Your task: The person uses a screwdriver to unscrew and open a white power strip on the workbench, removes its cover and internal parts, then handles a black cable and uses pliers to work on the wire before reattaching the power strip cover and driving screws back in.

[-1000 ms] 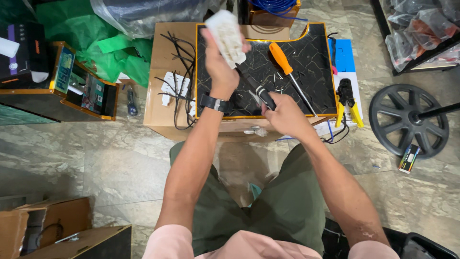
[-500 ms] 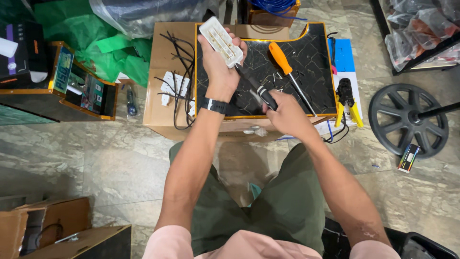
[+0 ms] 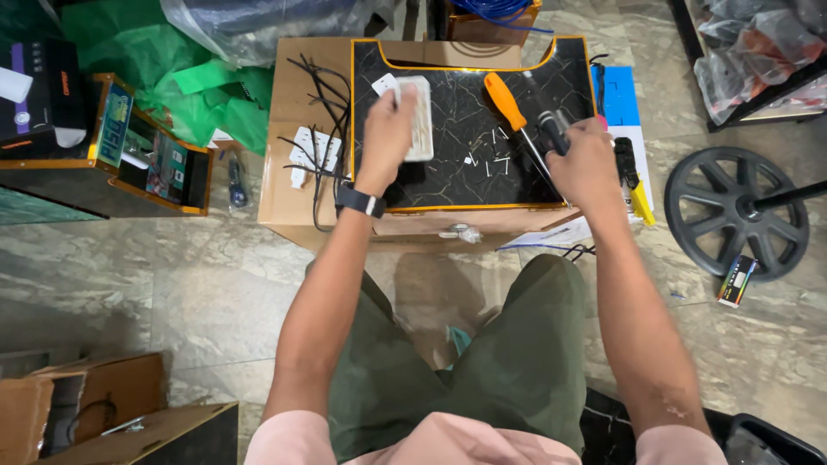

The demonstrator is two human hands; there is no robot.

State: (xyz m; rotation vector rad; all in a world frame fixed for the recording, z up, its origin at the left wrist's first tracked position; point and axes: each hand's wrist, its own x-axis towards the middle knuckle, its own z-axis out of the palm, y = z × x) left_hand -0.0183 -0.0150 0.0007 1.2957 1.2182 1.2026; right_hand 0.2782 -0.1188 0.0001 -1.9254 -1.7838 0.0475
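A seated person's left hand [image 3: 388,129] grips a white rectangular switch plate [image 3: 419,119] over the black marble-patterned board [image 3: 448,181], at about 11 o'clock from the board's centre. The right hand [image 3: 587,164], at 3 o'clock, is closed around a black-handled tool [image 3: 550,127], just beside an orange-handled screwdriver [image 3: 510,108] lying on the board. Black cable ties [image 3: 323,112] sprawl across the cardboard box [image 3: 297,185] at 9 o'clock, and a black wheel [image 3: 732,211] rests on the floor well off to the right.
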